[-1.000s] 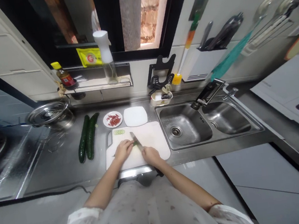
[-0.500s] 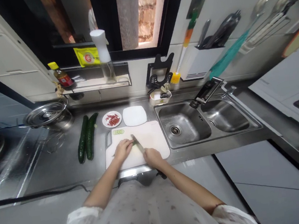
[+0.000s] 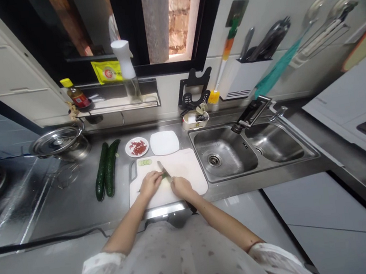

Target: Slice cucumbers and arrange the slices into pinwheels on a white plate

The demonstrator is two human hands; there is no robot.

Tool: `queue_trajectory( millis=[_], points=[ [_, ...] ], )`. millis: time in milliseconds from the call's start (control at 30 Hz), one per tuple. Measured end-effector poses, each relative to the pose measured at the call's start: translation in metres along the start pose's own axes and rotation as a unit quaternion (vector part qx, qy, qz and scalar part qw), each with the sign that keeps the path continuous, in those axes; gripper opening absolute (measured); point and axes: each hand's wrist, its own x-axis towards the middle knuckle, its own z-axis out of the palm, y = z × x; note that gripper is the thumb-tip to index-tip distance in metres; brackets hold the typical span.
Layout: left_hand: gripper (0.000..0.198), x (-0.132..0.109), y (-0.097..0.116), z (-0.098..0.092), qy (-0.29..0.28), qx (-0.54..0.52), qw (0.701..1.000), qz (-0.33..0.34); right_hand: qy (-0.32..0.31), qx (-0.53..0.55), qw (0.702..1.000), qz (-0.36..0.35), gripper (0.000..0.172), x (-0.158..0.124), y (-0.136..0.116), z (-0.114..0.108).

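A white cutting board (image 3: pixel 188 165) lies on the steel counter in front of me. My left hand (image 3: pixel 151 184) presses its closed fingers on a green cucumber piece (image 3: pixel 164 175), mostly hidden by the fingers and the blade. The handle of a knife is in my right hand (image 3: pixel 181 188), and its blade (image 3: pixel 161 166) points away from me, right beside the left fingertips. Several thin cucumber slices (image 3: pixel 145 162) sit in a row at the board's far left corner. Left of the board, two long whole cucumbers (image 3: pixel 102 172) lie side by side.
Behind the board stand a small plate (image 3: pixel 127 150) of red diced bits and a white square plate (image 3: pixel 164 142). A double sink (image 3: pixel 201 152) with a black faucet (image 3: pixel 249 115) borders the board's right. A lidded steel pot (image 3: pixel 59 143) stands far left, and a bottle shelf (image 3: pixel 117 108) hangs behind.
My right hand and the knife have shifted slightly left and away from me, closer to the left fingers. The left hand stays at the cucumber piece. The camera view has moved slightly.
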Motion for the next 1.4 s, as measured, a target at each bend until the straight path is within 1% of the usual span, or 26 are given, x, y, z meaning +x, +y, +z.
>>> queue_trajectory(
  millis=[167, 267, 400, 533, 800, 933, 1233, 1400],
  points=[
    [0.026, -0.001, 0.001, 0.000, -0.002, 0.002, 1.000, -0.004, -0.001, 0.005, 1.000, -0.004, 0.035, 0.010, -0.003, 0.001],
    [0.026, -0.001, 0.001, 0.000, -0.002, 0.005, 1.000, -0.004, 0.010, 0.005, 1.000, -0.008, 0.036, 0.017, -0.006, 0.002],
    [0.026, -0.001, 0.002, 0.000, -0.002, 0.005, 1.000, -0.001, 0.014, 0.003, 1.000, -0.010, 0.035, 0.019, -0.008, 0.003],
    [0.026, -0.001, 0.005, -0.003, -0.002, 0.009, 1.000, 0.000, 0.007, -0.005, 1.000, -0.008, 0.034, 0.012, -0.005, 0.005],
    [0.026, 0.000, 0.001, -0.001, -0.005, 0.003, 1.000, -0.003, -0.021, -0.023, 1.000, 0.008, 0.034, -0.018, 0.008, 0.011],
    [0.025, 0.000, 0.001, -0.002, -0.004, 0.001, 1.000, -0.004, -0.025, -0.030, 0.999, 0.011, 0.034, -0.024, 0.011, 0.012],
    [0.026, 0.000, -0.001, 0.000, -0.006, -0.002, 1.000, -0.008, -0.029, -0.027, 0.999, 0.003, 0.034, -0.011, 0.004, 0.006],
    [0.026, 0.000, -0.001, 0.000, -0.007, 0.001, 1.000, -0.006, -0.018, -0.021, 1.000, 0.003, 0.033, -0.001, -0.002, 0.005]
  ],
)
